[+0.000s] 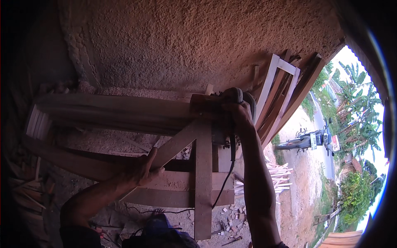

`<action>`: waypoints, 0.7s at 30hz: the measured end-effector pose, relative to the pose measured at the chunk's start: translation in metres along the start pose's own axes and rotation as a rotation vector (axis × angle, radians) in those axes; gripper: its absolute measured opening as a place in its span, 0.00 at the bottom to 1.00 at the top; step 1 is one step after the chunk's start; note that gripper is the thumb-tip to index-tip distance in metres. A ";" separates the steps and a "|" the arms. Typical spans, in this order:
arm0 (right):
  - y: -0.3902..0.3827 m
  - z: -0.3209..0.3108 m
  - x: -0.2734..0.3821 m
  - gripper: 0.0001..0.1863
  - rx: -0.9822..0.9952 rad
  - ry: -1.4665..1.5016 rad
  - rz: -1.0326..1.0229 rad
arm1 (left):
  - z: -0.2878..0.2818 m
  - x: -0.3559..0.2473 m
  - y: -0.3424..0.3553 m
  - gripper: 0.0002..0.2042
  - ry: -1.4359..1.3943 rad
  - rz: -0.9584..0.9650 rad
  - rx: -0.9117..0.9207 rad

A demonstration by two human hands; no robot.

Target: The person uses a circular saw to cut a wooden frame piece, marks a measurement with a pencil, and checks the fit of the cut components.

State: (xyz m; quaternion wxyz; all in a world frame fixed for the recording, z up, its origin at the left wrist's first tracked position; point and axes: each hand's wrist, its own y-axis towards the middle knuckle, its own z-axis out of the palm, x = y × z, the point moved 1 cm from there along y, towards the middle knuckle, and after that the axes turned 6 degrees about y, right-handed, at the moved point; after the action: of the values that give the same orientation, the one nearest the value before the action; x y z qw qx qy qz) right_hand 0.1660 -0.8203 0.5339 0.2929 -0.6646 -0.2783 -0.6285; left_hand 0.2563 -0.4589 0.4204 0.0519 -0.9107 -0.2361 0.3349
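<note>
My right hand (239, 113) grips a dark corded power tool (231, 96) at the right end of a long stack of planks (111, 111); its black cord (229, 177) hangs downward. My left hand (147, 169) holds a narrow diagonal board (173, 144) that reaches up toward the tool. An upright board (203, 173) crosses the lower rails (169, 197) of the wooden frame, right of my left hand. The tool’s underside is hidden in shadow.
A rough wall (173, 41) stands behind. Frames and planks (281, 84) lean at right, above piled strips (277, 175). Scrap wood (29, 190) lies left, offcuts and tools (231, 223) on the ground. A parked motorbike (306, 140) and plants show outside at right.
</note>
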 end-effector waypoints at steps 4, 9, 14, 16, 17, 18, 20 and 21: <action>0.006 0.005 0.004 0.14 -0.032 -0.052 -0.008 | -0.009 -0.009 -0.002 0.43 0.011 -0.038 0.052; 0.027 0.009 0.006 0.14 0.031 -0.016 -0.010 | -0.006 0.000 -0.005 0.43 0.056 -0.019 0.018; 0.057 0.010 0.007 0.15 -0.039 -0.024 -0.080 | -0.011 -0.011 -0.004 0.43 0.059 -0.029 0.023; 0.064 -0.009 -0.001 0.17 -0.102 -0.009 -0.234 | -0.002 -0.014 0.004 0.42 0.029 0.009 -0.006; 0.056 -0.009 0.001 0.18 -0.132 -0.017 -0.282 | 0.006 -0.006 0.003 0.42 0.047 0.003 -0.018; 0.044 0.001 0.010 0.19 -0.156 -0.014 -0.332 | 0.009 0.005 -0.001 0.42 0.073 -0.013 -0.035; 0.010 -0.017 0.023 0.21 -0.169 0.036 -0.356 | 0.009 0.003 0.004 0.44 0.049 -0.010 -0.027; -0.012 -0.030 0.026 0.21 -0.208 0.022 -0.369 | 0.007 -0.003 0.007 0.45 0.009 -0.008 -0.012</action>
State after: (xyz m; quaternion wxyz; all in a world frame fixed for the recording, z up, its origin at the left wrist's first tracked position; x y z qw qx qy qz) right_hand 0.1386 -0.8348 0.5611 0.1057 -0.6223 -0.3255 -0.7040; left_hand 0.2520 -0.4667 0.4151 0.0491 -0.9116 -0.2416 0.3290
